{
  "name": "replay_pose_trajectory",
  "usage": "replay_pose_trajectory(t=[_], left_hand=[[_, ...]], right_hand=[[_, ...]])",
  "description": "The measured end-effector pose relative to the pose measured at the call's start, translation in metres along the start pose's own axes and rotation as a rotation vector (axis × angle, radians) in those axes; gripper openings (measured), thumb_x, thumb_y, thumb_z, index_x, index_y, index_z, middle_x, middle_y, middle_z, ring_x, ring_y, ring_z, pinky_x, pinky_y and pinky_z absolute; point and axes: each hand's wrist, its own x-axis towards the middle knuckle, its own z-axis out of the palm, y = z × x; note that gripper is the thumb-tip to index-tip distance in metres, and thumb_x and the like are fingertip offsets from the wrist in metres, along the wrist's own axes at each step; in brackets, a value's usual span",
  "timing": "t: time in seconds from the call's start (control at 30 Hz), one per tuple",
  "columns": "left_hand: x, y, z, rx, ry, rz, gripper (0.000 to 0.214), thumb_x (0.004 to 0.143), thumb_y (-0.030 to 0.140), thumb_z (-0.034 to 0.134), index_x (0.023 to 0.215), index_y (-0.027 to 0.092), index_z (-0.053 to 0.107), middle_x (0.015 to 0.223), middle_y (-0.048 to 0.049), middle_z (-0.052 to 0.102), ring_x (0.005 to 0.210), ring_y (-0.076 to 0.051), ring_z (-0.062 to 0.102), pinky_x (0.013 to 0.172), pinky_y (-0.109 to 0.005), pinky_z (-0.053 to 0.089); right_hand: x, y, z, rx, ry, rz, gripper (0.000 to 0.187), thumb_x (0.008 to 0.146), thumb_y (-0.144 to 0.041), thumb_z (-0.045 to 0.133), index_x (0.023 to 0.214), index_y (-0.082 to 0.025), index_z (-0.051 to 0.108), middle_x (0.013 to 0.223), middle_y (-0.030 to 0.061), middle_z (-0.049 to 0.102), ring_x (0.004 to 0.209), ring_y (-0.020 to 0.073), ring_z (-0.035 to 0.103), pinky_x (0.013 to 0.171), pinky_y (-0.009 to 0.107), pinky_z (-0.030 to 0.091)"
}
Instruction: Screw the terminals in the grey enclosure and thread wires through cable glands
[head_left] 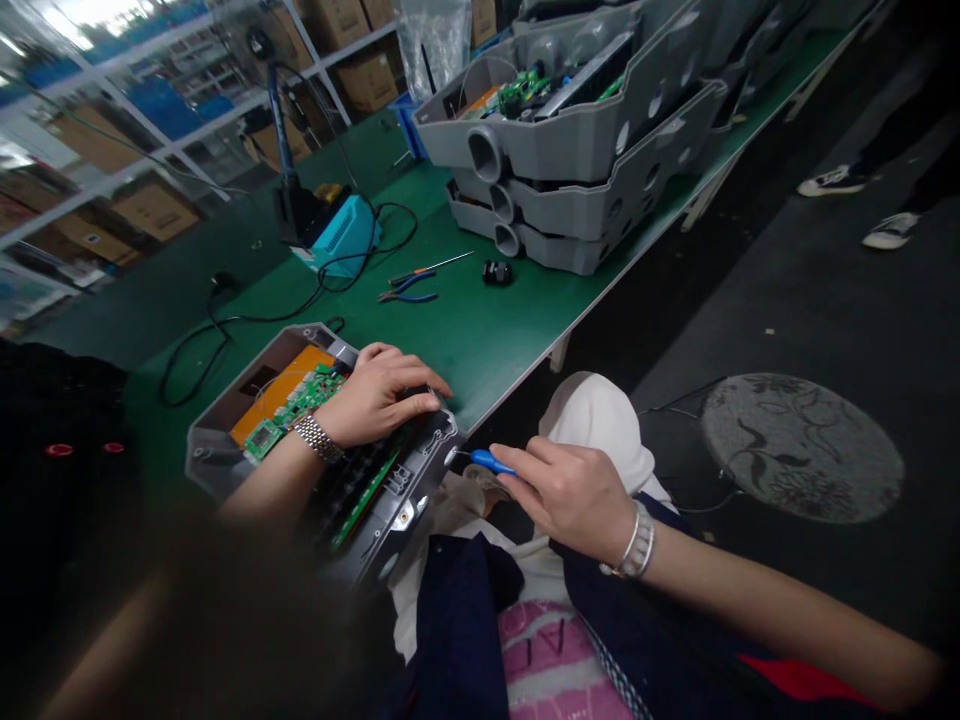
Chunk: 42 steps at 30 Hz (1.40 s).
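An open grey plastic housing [214, 455] rests at the table's near edge, with green circuit boards [304, 395] and an orange sheet [289, 372] inside. My left hand [386, 392] reaches across it, thumb and fingers closed together over the wall at its right-hand corner; whether a small part lies under the fingertips is hidden. In my right hand [566, 490] is a blue-handled screwdriver [491, 461], gripped by the handle. Its thin shaft points left, with the tip at or very near a round hole in the housing's side wall.
On the green table [480, 340] lie pliers [409, 290], an orange-and-metal screwdriver [442, 266] and a black fitting [496, 272]. A teal soldering station [341, 240] trails black cable. Stacked grey housings [555, 150] stand behind. A round stool [802, 450] and another person's shoes [832, 182] are right.
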Motion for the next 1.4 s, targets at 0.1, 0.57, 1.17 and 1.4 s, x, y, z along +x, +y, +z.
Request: replay_pose_trajectory(t=[0.1,0.57,1.17,1.4], left_hand=[[0.004,0.006,0.006,0.01,0.032,-0.026,0.034,0.1,0.061,0.049,0.108,0.037,0.072,0.101,0.0041,0.071,0.096,-0.017,0.059,0.102,-0.041,0.021],[0.008,0.007,0.015,0.036,0.094,-0.072,0.042,0.099,0.064,0.045,0.105,0.033,0.073,0.097,0.0002,0.071,0.098,-0.02,0.059,0.106,-0.046,0.02],[0.01,0.008,0.012,0.027,0.059,-0.075,0.042,0.099,0.065,0.046,0.104,0.032,0.072,0.098,0.0002,0.07,0.098,-0.019,0.061,0.111,-0.048,0.018],[0.01,0.011,0.013,0.014,0.053,-0.07,0.042,0.098,0.066,0.048,0.101,0.033,0.073,0.096,0.0006,0.071,0.098,-0.019,0.062,0.113,-0.049,0.017]], right_hand=[[-0.006,0.0,-0.004,-0.151,0.066,-0.04,0.035,0.104,-0.033,0.054,0.136,-0.027,0.065,0.081,0.0016,0.059,0.065,0.0134,0.053,0.058,0.033,0.023],[-0.002,-0.019,-0.023,0.13,-0.154,0.12,0.035,0.096,-0.03,0.061,0.13,-0.024,0.069,0.093,0.0042,0.075,0.077,0.0178,0.07,0.064,0.029,0.046],[-0.003,0.007,-0.008,0.858,-0.143,0.595,0.027,0.092,-0.036,0.068,0.115,-0.026,0.076,0.107,0.0033,0.076,0.087,0.0163,0.07,0.075,0.029,0.052],[0.002,-0.017,-0.025,0.889,-0.282,0.559,0.023,0.089,-0.028,0.068,0.11,-0.026,0.076,0.093,-0.0004,0.077,0.075,0.0143,0.068,0.067,0.026,0.051]])
